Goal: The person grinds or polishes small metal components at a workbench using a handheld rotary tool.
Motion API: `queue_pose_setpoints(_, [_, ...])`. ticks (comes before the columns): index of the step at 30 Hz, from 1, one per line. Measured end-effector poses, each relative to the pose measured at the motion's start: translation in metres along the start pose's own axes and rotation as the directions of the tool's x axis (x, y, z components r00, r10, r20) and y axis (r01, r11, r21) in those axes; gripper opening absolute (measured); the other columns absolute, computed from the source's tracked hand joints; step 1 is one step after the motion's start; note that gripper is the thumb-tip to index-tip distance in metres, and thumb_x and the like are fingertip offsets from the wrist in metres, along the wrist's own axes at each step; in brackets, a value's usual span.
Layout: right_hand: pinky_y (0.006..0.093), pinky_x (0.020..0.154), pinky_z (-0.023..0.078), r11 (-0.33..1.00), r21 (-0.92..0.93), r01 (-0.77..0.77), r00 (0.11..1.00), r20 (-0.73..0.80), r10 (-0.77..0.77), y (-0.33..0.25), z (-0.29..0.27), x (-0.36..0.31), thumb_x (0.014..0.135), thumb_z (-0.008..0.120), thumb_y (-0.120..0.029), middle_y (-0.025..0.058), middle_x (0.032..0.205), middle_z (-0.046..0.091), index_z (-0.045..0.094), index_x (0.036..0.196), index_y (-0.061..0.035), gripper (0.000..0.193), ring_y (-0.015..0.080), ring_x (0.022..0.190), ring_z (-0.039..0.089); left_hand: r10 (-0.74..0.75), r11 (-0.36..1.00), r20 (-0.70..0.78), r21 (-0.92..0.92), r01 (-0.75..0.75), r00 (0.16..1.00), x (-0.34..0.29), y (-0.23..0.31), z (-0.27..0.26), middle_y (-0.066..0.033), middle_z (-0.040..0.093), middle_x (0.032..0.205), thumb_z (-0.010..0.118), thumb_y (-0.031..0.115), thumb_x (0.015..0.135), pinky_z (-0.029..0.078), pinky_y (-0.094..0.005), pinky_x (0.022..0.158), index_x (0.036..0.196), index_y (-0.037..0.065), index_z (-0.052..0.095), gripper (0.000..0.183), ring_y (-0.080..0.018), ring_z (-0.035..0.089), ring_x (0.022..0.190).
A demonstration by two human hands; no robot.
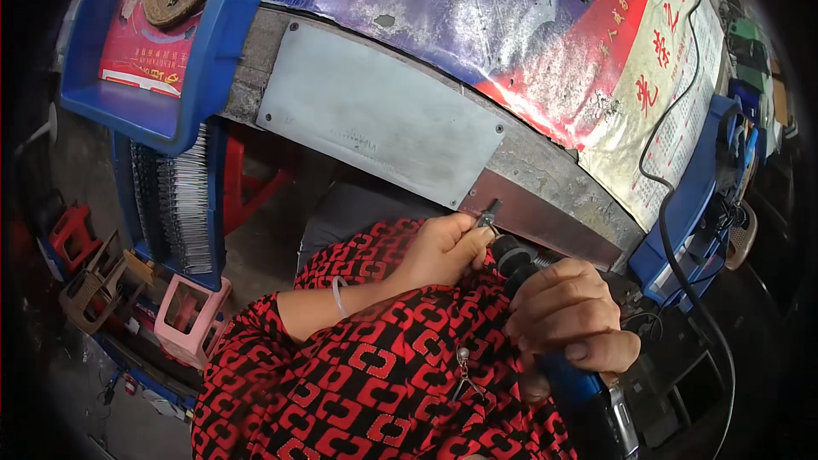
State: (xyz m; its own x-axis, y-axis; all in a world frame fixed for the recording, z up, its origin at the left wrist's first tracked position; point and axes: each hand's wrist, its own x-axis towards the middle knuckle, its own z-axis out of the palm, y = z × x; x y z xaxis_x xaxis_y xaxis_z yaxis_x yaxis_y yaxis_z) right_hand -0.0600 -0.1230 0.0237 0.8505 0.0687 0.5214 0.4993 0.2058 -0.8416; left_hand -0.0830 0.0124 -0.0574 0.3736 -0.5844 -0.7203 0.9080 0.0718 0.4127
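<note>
Head | left hand pinches small metal part | right hand grips power tool | pink stool left

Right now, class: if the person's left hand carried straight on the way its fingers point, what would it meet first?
The left hand pinches a small metal piece, fingers pointing up and right. Straight on, it would probably meet the brown metal strip along the workbench edge first, though depth is hard to judge here.
</note>
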Motion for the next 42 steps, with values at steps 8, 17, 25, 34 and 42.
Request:
queue_pose_setpoints(8, [0.0289,0.048,0.05,0.989,-0.15,0.018,0.999,0.038,-0.013,-0.009,-0.006,-0.01,0.076,0.071,-0.025,0.0049,0.071,0.057,0.035,0.105,-0.0084,0.049,0.0172,0.055,0.059,-0.015,1.0,-0.036,0.012,0.016,0.999,-0.002,0.009,0.001,0.003,0.051,0.059,0.052,0.021,0.09,0.033,-0.0195,0.045,0.08,0.002,0.059,0.022,-0.0032,0.042,0.048])
queue_pose_setpoints(17, [0.0334,0.049,0.052,0.997,-0.075,0.009,1.0,0.014,-0.008,-0.01,-0.009,-0.008,0.069,0.075,-0.011,0.0114,0.069,0.058,0.039,0.096,-0.0057,0.046,0.0228,0.056,0.061,0.0,0.998,-0.004,0.06,0.0,1.0,-0.001,0.011,0.003,0.0028,0.053,0.06,0.052,0.021,0.09,0.033,-0.0192,0.044,0.088,0.001,0.061,0.022,-0.0035,0.043,0.048])
queue_pose_setpoints(25, [0.0313,0.049,0.051,0.995,-0.101,-0.022,0.999,0.048,0.027,-0.01,-0.01,-0.01,0.073,0.074,-0.02,0.0077,0.071,0.058,0.037,0.101,-0.0078,0.048,0.0198,0.056,0.061,-0.041,0.999,-0.01,0.008,0.042,0.999,0.0,0.011,0.002,0.0026,0.053,0.06,0.051,0.019,0.091,0.034,-0.0194,0.045,0.086,0.001,0.06,0.021,-0.0033,0.044,0.05])
queue_pose_setpoints(34, [0.0327,0.049,0.052,0.998,-0.066,-0.022,1.0,0.012,0.023,-0.007,-0.003,-0.003,0.068,0.076,-0.011,0.0104,0.066,0.058,0.044,0.088,-0.0031,0.039,0.0226,0.055,0.06,0.017,0.999,-0.029,0.051,-0.015,0.999,0.002,0.005,0.002,0.0025,0.053,0.06,0.051,0.019,0.091,0.035,-0.0196,0.047,0.084,0.001,0.06,0.021,-0.0031,0.043,0.051])
queue_pose_setpoints(42, [0.0321,0.048,0.051,1.0,0.005,-0.028,0.999,0.018,0.028,-0.001,-0.005,-0.001,0.069,0.075,-0.011,0.0106,0.066,0.058,0.045,0.085,-0.0016,0.036,0.0227,0.055,0.06,-0.016,0.999,-0.012,0.033,0.017,1.0,0.0,0.008,0.0,0.0025,0.053,0.06,0.051,0.019,0.091,0.036,-0.0198,0.049,0.082,0.001,0.059,0.022,-0.0033,0.044,0.053])
